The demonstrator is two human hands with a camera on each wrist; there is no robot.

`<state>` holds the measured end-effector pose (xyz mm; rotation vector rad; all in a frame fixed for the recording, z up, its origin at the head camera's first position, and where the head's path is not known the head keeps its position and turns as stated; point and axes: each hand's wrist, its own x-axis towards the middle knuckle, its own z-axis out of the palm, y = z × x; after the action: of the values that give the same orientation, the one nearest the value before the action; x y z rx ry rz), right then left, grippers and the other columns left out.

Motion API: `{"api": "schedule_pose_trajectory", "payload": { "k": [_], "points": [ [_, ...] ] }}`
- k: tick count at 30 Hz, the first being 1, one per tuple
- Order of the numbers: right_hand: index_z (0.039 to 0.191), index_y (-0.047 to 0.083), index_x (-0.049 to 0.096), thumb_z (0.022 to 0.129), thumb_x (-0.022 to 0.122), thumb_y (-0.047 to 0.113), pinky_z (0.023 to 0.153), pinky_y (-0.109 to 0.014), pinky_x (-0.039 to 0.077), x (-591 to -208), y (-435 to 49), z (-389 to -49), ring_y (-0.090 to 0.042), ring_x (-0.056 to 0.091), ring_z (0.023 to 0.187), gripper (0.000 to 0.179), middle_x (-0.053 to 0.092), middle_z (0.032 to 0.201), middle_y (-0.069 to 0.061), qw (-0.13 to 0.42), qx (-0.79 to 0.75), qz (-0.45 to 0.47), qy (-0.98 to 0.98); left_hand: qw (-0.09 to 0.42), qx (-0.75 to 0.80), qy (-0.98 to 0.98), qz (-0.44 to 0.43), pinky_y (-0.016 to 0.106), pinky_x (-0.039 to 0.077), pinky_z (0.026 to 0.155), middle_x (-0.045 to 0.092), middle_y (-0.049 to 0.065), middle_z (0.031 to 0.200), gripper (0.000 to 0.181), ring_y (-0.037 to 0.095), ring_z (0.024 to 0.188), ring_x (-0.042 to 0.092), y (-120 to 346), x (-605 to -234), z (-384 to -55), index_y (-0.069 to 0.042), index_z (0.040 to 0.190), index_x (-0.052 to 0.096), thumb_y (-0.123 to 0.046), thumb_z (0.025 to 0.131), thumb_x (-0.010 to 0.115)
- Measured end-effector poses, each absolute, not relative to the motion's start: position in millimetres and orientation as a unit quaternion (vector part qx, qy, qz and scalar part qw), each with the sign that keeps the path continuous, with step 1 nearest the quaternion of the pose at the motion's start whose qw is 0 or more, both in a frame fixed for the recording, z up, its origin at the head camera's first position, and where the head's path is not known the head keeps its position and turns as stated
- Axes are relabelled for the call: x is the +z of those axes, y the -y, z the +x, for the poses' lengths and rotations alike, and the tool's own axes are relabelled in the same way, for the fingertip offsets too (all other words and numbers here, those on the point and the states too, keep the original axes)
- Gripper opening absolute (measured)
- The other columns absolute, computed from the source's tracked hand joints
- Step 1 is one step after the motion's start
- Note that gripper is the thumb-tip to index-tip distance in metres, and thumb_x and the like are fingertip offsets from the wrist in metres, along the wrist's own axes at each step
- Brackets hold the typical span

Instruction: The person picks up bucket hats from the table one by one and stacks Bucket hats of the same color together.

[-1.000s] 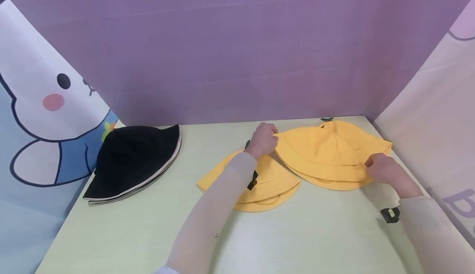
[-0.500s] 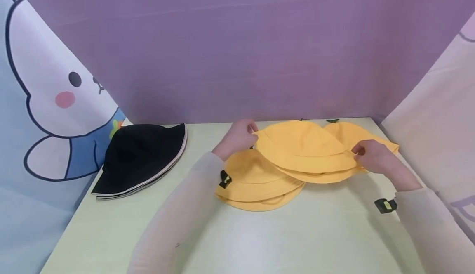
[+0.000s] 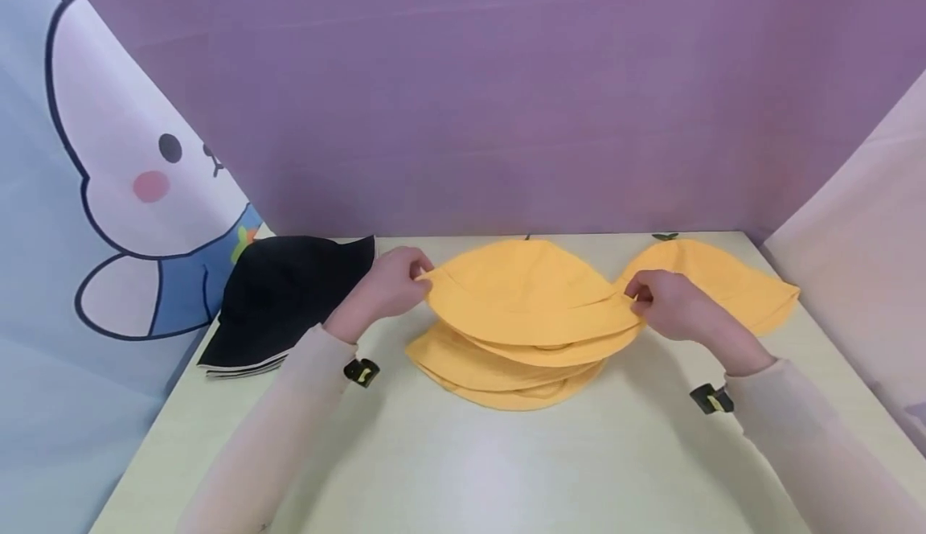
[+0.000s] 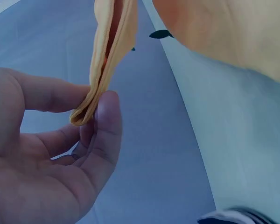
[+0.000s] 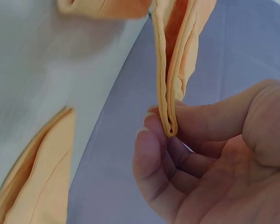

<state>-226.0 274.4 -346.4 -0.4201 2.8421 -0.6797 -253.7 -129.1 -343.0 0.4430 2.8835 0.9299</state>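
Between my two hands hangs a folded yellow bucket hat (image 3: 528,301), raised over a second yellow hat (image 3: 485,365) that lies flat on the table. My left hand (image 3: 394,283) pinches the left end of the brim; in the left wrist view the thumb and fingers (image 4: 107,121) press the folded edge together. At the other end my right hand (image 3: 669,305) pinches the brim, and the right wrist view has the doubled edge between thumb and fingertips (image 5: 147,151). The held hat hides the crown of the lower one.
Behind my right hand a third yellow hat (image 3: 723,281) lies folded, a small green leaf at its top. Black hats with pale edging (image 3: 289,301) lie at the left, partly behind my left arm. A purple cloth (image 3: 492,100) backs the pale table (image 3: 477,470).
Both hands have moved left, lifting the held yellow hat off the right-hand one and carrying it over the middle hat. The right-hand yellow hat is now largely uncovered.
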Motion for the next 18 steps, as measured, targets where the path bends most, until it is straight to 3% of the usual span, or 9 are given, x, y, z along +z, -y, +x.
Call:
{"api": "schedule_pose_trajectory", "payload": {
  "k": [9,18],
  "points": [
    [0.107,-0.004,0.062,0.095,0.057,-0.001,0.07,-0.037,0.048,-359,-257,-208,-0.023,0.056,0.08,0.013,0.063,0.093,-0.01,0.118,-0.246,-0.159,-0.949,0.061,0.288,-0.943,0.155,0.034,0.043,0.065,0.053,0.008,0.083,0.017,0.021,0.07,0.05,154,-354,-226,0.001,0.106,0.065,-0.004,0.089,0.061],
    [0.103,0.0,0.063,0.095,0.058,-0.002,0.062,-0.033,0.047,-385,-247,-208,-0.02,0.054,0.072,0.009,0.061,0.088,-0.007,0.14,-0.245,-0.152,-0.947,0.083,0.299,-0.937,0.16,0.034,0.042,0.067,0.051,0.006,0.082,0.015,0.02,0.072,0.049,164,-395,-215,-0.001,0.1,0.062,-0.001,0.086,0.065]
  ]
}}
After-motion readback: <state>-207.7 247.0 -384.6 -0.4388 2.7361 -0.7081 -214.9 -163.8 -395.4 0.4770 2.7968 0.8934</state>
